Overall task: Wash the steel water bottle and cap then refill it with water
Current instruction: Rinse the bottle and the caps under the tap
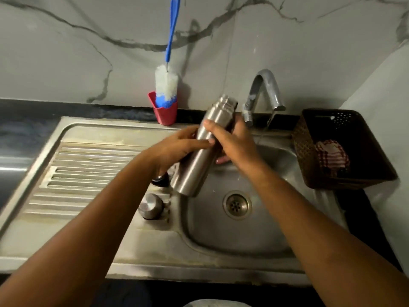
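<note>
At a steel sink (pixel 221 240), a blue-handled bottle brush (pixel 166 85) stands in a red cup (pixel 164 114) by the marble wall, and the steel cap (pixel 151 206) rests on the drainboard beside the basin. A person's left hand (pixel 177 147) and right hand (pixel 234 142) both grip the uncapped steel bottle (pixel 192 173), tilted over the basin with its mouth toward the running tap (pixel 265 89). A brown basket (pixel 303 147) on the worktop holds a checked cloth (pixel 332 156).
</note>
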The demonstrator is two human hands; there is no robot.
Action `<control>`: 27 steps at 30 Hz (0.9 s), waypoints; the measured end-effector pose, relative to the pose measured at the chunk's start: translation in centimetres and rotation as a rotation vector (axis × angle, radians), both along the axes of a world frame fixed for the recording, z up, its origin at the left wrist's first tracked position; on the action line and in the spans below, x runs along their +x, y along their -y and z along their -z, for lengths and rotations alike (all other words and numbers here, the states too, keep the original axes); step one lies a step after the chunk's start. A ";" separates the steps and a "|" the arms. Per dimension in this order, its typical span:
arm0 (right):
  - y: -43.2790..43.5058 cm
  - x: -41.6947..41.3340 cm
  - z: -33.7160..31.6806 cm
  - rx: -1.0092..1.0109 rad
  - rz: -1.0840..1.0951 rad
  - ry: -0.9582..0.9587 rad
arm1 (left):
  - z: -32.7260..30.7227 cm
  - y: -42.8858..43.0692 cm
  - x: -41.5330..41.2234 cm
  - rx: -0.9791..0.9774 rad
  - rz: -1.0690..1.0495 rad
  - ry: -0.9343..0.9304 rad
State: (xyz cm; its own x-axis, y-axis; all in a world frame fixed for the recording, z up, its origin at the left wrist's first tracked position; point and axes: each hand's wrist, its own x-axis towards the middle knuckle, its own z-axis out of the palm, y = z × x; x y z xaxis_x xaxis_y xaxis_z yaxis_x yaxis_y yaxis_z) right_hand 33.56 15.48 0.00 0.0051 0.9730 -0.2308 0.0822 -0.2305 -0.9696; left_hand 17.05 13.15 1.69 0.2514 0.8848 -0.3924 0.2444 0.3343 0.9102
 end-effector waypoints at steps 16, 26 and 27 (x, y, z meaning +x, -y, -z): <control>-4.3 -10.1 -1.6 0.191 -0.146 -0.076 | -0.8 -2.5 -10.6 0.286 -0.071 -0.461; -4.9 -8.7 3.6 0.139 -0.283 0.267 | 5.1 -2.1 -12.0 0.333 -0.344 -0.205; -4.6 -8.1 4.3 0.123 -0.330 0.319 | 5.4 -2.1 -12.2 0.327 -0.349 -0.204</control>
State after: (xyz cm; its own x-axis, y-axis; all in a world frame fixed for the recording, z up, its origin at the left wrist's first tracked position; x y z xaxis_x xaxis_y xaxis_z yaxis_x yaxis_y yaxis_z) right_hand 25.44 20.06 -4.34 -0.2573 0.9545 -0.1507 0.4295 -0.0267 -0.9027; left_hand 4.90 15.25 -3.69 -0.1329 0.9868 -0.0922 0.3523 0.1340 0.9263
